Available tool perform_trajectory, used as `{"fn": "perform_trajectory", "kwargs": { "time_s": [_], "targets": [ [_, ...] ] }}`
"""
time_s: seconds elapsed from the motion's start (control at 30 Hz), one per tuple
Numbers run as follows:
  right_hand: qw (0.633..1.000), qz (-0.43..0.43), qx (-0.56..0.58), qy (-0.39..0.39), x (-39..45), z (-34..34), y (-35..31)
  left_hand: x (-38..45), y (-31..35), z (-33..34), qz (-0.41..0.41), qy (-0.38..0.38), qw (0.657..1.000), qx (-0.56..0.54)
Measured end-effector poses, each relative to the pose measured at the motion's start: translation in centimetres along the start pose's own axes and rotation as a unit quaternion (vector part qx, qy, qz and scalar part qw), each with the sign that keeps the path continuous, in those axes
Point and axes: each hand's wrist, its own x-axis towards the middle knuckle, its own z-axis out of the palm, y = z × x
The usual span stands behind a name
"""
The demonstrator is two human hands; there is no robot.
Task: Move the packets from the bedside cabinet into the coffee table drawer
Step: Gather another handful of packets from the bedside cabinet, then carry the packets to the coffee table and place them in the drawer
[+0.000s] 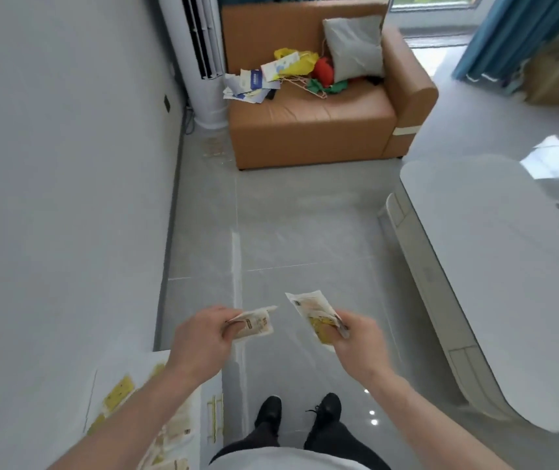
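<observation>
Head camera: I stand on the grey tile floor [271,205] with a packet pinched in each hand, the coffee table [495,252] lying ahead and to my right. My left hand [200,337] curls its fingers and thumb round one packet [257,323] by its near end; my right hand [359,340] grips a second packet [315,317] the same way, its far end pointing toward the table. I judge one per hand lets me carry two each trip. Opposite the table, at my left elbow, the bedside cabinet [213,412] has more yellow-and-cream packets [118,395] lying flat on its top, blurred, so the job is not finished. No open drawer shows on the table's near side; one hand may have to free itself to pull it. Beyond the table's far end sits a tan sofa [312,130].
</observation>
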Motion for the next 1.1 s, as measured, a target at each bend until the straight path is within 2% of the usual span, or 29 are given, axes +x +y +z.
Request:
{"fn": "perform_trajectory", "kwargs": {
  "time_s": [0.13, 0.27, 0.37, 0.53, 0.7, 0.83, 1.1],
  "targets": [
    [0.996, 0.051, 0.009, 0.071, -3.5, -2.2, 2.7, 1.9, 3.6, 1.5, 0.063, -0.043, 0.997, 0.011],
    [0.985, 0.101, 0.022, 0.141, -6.9, -5.2, 5.6, 2.8, 8.2, 3.6, 0.085, -0.075, 0.992, -0.058],
    [0.975, 0.125, 0.025, 0.181, -9.4, -8.1, 8.3, 3.4, 12.0, 6.1, 0.122, -0.109, 0.986, -0.039],
    [0.958, 0.141, 0.030, 0.247, -14.4, -13.7, 14.9, 3.0, 21.0, 11.0, 0.158, -0.115, 0.980, -0.023],
    [0.943, 0.165, 0.059, 0.283, -19.0, -20.2, 22.3, 0.8, 31.3, 16.0, 0.147, -0.131, 0.978, -0.066],
    [0.942, 0.187, 0.045, 0.277, -21.2, -25.3, 27.0, -1.1, 38.1, 18.9, 0.155, -0.129, 0.976, -0.088],
    [0.935, 0.166, 0.048, 0.309, -23.1, -33.9, 32.9, -1.7, 47.1, 22.8, 0.141, -0.161, 0.969, -0.124]
  ]
}}
